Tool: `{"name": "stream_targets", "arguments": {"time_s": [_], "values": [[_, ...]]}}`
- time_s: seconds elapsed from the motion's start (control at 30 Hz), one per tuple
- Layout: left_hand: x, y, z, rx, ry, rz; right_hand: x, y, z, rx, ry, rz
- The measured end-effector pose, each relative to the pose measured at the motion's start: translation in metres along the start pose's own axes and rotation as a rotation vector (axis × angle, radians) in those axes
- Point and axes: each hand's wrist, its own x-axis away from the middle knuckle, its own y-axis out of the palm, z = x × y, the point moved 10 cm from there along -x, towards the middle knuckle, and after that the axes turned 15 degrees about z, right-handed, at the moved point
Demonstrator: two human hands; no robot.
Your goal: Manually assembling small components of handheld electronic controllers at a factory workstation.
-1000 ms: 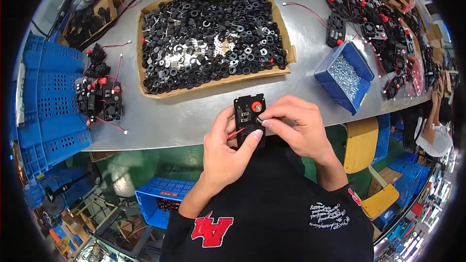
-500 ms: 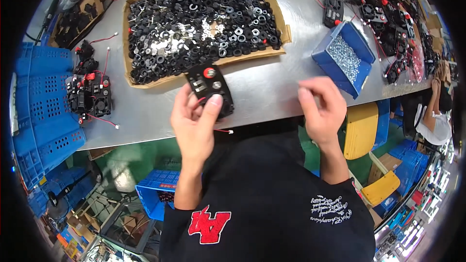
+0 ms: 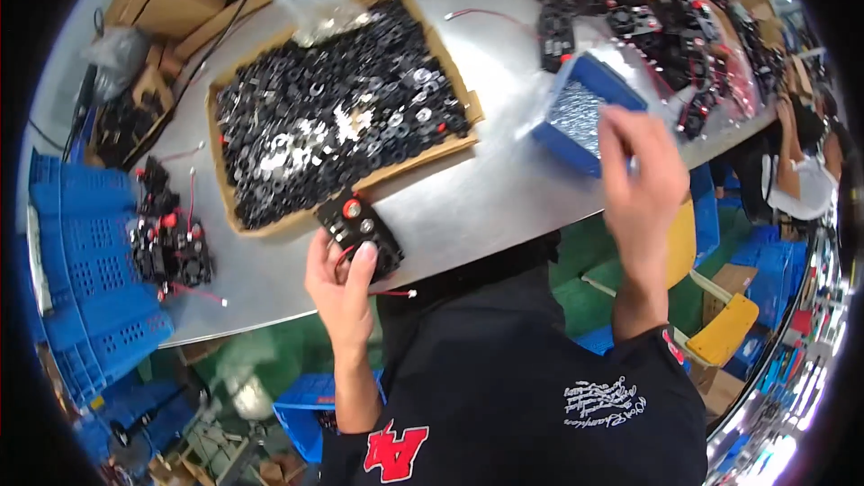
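Observation:
My left hand (image 3: 346, 292) grips a black panel (image 3: 362, 232) by its lower left side, thumb on its face. The panel carries a red-ringed round part at the top and a silver round part below it; a thin red lead with a white plug hangs off. Over the near right side of a blue bin (image 3: 549, 130) hovers my right hand (image 3: 646, 171), thumb and forefinger drawn together. Blur hides whatever is between those fingertips. Small silver screws (image 3: 576, 111) fill the bin.
A shallow cardboard tray (image 3: 474, 108) of black rings and nuts lies on the metal table (image 3: 468, 193). More wired black panels sit at left (image 3: 171, 247) and in a heap at far right (image 3: 621, 13). Blue crates (image 3: 85, 252) border the left. Another person's arm (image 3: 787, 139) shows at right.
My right hand has moved right, from above bare table to the screw bin. My left hand still holds the panel, with little change in grip. The whole view has shifted and turned.

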Motion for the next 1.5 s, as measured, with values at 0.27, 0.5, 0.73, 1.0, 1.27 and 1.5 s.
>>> {"name": "stream_targets", "arguments": {"time_s": [0.27, 0.5, 0.73, 1.0, 1.27, 1.5], "values": [[-0.005, 0.003, 0.004, 0.093, 0.056, -0.030, 0.014, 0.081, 0.083, -0.010, -0.042, -0.616], [0.007, 0.009, 0.008, 0.033, -0.008, 0.003, 0.003, 0.064, 0.090, 0.049, 0.124, -0.474], [0.023, 0.031, 0.018, -0.019, -0.015, -0.069, 0.012, 0.028, 0.074, -0.544, 0.780, -0.239], [0.031, 0.080, 0.030, 0.000, 0.002, -0.167, 0.054, 0.055, -0.044, -0.778, 0.567, -0.484], [0.033, 0.079, 0.031, -0.104, 0.129, -0.139, 0.074, 0.080, -0.045, -0.919, 0.684, -0.558], [0.034, 0.078, 0.052, -0.317, 0.497, -0.046, 0.088, 0.093, -0.042, -0.943, 0.885, -0.539]]}}
